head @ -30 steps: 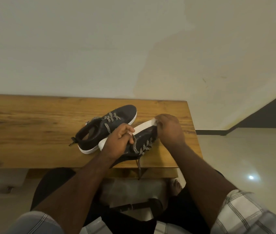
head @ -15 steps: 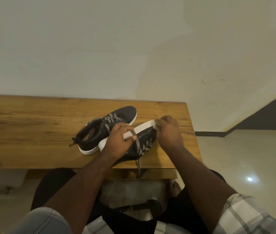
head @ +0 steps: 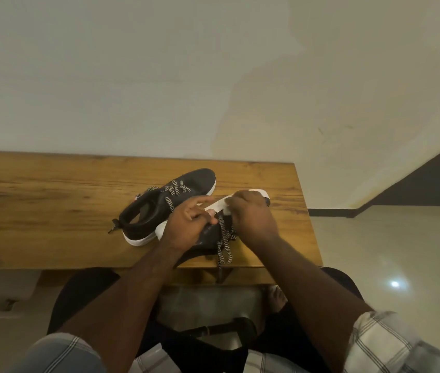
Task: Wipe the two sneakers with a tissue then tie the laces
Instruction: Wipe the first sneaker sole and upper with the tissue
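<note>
On the long wooden table point(head: 52, 205), the left-most task item is a dark fabric sneaker with a white sole point(head: 170, 205), resting upright, heel toward the near left, toe toward the far right. Its black-and-white patterned laces lie loose across the tongue, not tied.

Just right of it, the second dark sneaker point(head: 208, 238) is tipped on its side near the table's front edge, its white sole point(head: 220, 204) turned up and away, probably so that the rim can be cleaned. The left hand point(head: 189, 227) grips this shoe's upper with curled fingers, apparently to steady it. The shoe's patterned laces point(head: 224, 243) dangle untied over the near edge.

Further right, the right hand point(head: 251, 214) presses down on the sole toward the toe, fingers curled around what looks like a small white tissue point(head: 227, 210); only a sliver of it shows, so that is a judgement. Wiping seems under way, and tying remains for both shoes.
</note>
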